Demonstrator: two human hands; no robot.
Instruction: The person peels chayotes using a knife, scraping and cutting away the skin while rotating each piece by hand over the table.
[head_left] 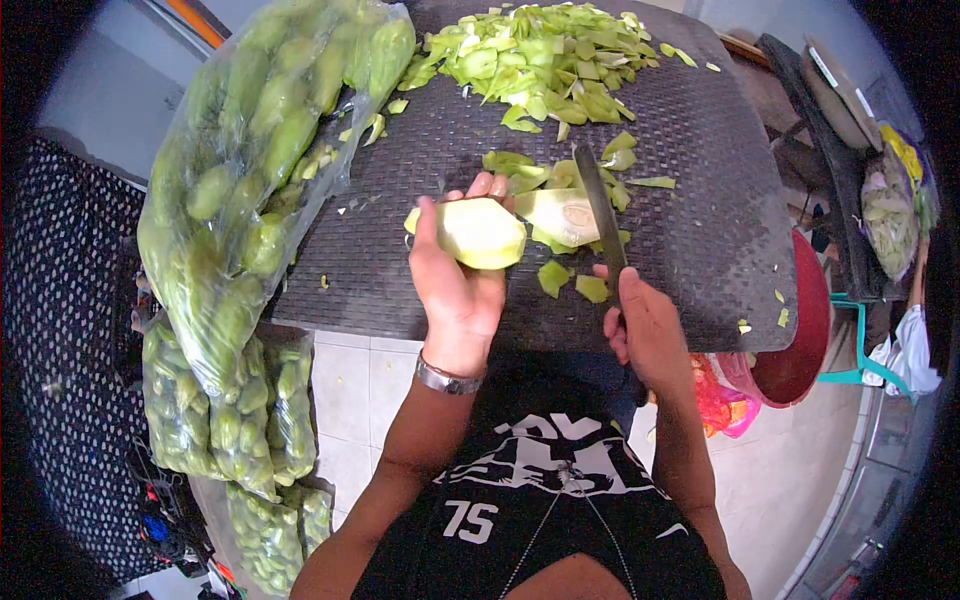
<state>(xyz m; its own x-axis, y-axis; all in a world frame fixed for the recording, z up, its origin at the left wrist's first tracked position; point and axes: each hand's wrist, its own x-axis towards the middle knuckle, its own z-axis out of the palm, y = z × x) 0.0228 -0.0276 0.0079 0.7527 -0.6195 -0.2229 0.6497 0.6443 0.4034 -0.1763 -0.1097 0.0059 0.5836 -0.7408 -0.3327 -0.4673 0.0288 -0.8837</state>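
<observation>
My left hand [455, 285] is closed round a pale peeled green vegetable [482, 233], held above the dark woven table [370, 270]. A knife [602, 215] is gripped in my right hand [645, 325], its blade pointing up and away from me. Between the two hands, a cut pale piece [560, 215] lies on the table, touching or just beside the blade; its inner side faces up. Green peel slices [515, 172] lie behind and around it. Two small peelings [592, 289] rest near my right fingers.
A large heap of peelings [560, 60] covers the table's back. A clear bag of green vegetables [250, 170] hangs over its left side, with more bags [220, 400] below. Beyond the right edge are a red tub [800, 330] and a teal stool [862, 345].
</observation>
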